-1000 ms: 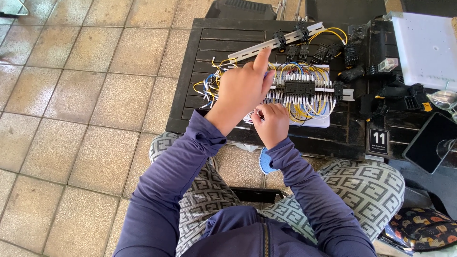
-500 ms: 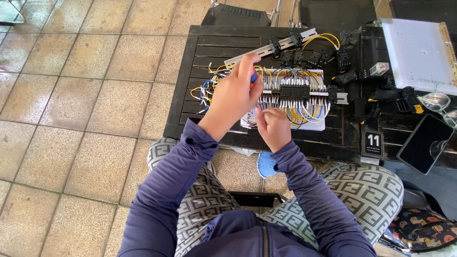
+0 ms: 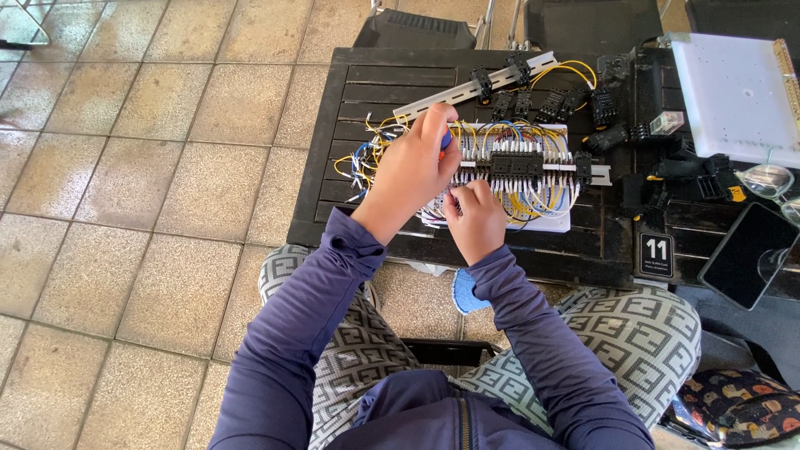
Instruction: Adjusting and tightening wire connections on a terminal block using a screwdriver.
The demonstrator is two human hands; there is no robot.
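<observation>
While left hand (image 3: 414, 171) grips screwdriver (image 3: 445, 143), right hand (image 3: 473, 218) pinches wires (image 3: 433, 218); black square sign (image 3: 656, 254) right.

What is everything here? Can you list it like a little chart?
Place: dark slatted table on a tiled floor
Left hand: closed round a tool with a blue and orange handle, over the wiring board
Right hand: fingers at the board's near edge, pinching wires
Wiring board: white, with rows of black blocks and yellow, blue and white wires
Behind the board: metal rail with black blocks clipped on
Right of the board: loose black blocks, white panel, phone
</observation>
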